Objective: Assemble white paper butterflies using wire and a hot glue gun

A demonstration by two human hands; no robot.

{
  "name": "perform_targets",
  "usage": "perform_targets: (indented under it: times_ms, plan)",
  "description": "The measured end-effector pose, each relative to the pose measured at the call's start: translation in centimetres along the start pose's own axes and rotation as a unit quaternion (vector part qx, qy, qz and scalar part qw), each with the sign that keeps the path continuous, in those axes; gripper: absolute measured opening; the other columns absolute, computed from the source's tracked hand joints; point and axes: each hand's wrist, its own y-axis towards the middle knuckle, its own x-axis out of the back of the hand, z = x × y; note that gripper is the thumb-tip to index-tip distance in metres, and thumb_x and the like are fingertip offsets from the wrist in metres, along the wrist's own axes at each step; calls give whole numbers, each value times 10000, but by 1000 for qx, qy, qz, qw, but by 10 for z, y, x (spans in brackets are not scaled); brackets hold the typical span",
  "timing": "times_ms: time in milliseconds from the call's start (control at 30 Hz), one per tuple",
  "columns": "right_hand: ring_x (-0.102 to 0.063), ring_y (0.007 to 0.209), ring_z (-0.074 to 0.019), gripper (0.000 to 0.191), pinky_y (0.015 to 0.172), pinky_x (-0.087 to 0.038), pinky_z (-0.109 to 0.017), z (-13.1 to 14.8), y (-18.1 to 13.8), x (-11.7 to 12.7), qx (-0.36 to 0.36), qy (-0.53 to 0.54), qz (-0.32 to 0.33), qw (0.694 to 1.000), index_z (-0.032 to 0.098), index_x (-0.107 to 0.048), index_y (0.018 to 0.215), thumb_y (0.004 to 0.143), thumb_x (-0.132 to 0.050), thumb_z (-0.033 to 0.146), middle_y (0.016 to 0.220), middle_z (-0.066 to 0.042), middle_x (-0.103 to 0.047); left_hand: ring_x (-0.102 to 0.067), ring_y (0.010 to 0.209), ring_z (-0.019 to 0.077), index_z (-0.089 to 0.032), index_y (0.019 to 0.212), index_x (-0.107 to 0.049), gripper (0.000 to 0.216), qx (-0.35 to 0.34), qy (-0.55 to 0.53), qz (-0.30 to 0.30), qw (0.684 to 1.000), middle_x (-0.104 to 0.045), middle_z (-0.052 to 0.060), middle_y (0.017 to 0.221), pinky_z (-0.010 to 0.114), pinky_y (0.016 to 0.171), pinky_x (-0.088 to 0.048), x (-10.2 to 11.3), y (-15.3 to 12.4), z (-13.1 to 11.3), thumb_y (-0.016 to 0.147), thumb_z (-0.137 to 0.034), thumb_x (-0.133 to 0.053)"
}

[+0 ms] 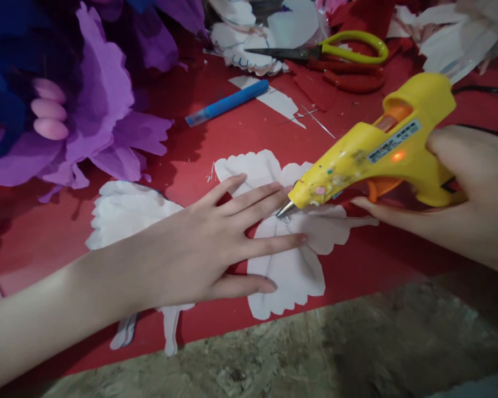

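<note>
My right hand [473, 199] grips a yellow hot glue gun [357, 149] with a lit orange light. Its metal nozzle touches or nearly touches a white butterfly-like cutout [286, 279] with scalloped edges, where a small clear blob of glue [285, 219] shows. Spread flat, my left hand [232, 232] presses on that cutout, fingers apart on both sides of the nozzle. Under my left wrist and forearm lies a stack of similar white cutouts [124, 213], partly hidden by the arm.
Purple paper flowers [103, 94] with pink egg-shaped pieces [48, 110] fill the upper left. A blue marker [228, 103] and scissors [344, 52] with yellow and red handles lie behind the cutout. More white pieces [249, 47] sit at the back. The red sheet [216, 326] ends near the front.
</note>
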Motion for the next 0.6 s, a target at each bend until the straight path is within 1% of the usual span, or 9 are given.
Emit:
perform_targets:
  times_ms: [67, 167, 367, 467, 600]
  plan:
    - [-568, 782, -122, 487, 537, -359, -230, 0, 0, -1, -5, 3, 7, 1000, 133, -532, 948, 860, -371, 585, 864, -51, -590, -239, 1373, 272, -311, 1343, -403, 473, 1, 0, 1, 1000, -335, 94, 1458, 491, 1106, -153, 0, 0, 0, 931, -520, -304]
    - [-550, 746, -117, 516, 521, -334, -238, -3, 1, -2, -17, 10, 15, 1000, 140, -534, 926, 854, -333, 610, 823, -48, -569, -254, 1367, 276, -304, 1351, -392, 473, 0, -1, 1, 1000, -310, 87, 1473, 490, 1111, -139, 0, 0, 0, 933, -510, -308]
    - [-455, 639, -104, 497, 486, -197, -270, -10, 4, -2, -19, 17, 17, 1000, 138, -518, 839, 823, -380, 615, 722, -39, -491, -256, 1365, 296, -281, 1338, -419, 486, -2, -20, -1, 1000, -251, 109, 1497, 505, 1113, -137, 0, 1, 0, 913, -511, -373]
    - [-412, 613, -97, 512, 493, -189, -276, -13, 3, -2, -16, 28, 18, 999, 134, -518, 830, 809, -390, 628, 705, -37, -463, -252, 1366, 300, -277, 1333, -426, 480, -3, -26, -2, 1000, -224, 116, 1505, 518, 1109, -137, 0, 1, 0, 911, -502, -389]
    - [-387, 592, -89, 573, 489, -201, -271, -20, 1, -3, -25, 27, 33, 999, 126, -542, 880, 782, -385, 669, 721, -42, -480, -224, 1376, 290, -292, 1338, -411, 473, 1, -22, 10, 1000, -178, 106, 1518, 512, 1113, -111, 1, 1, 0, 919, -507, -363]
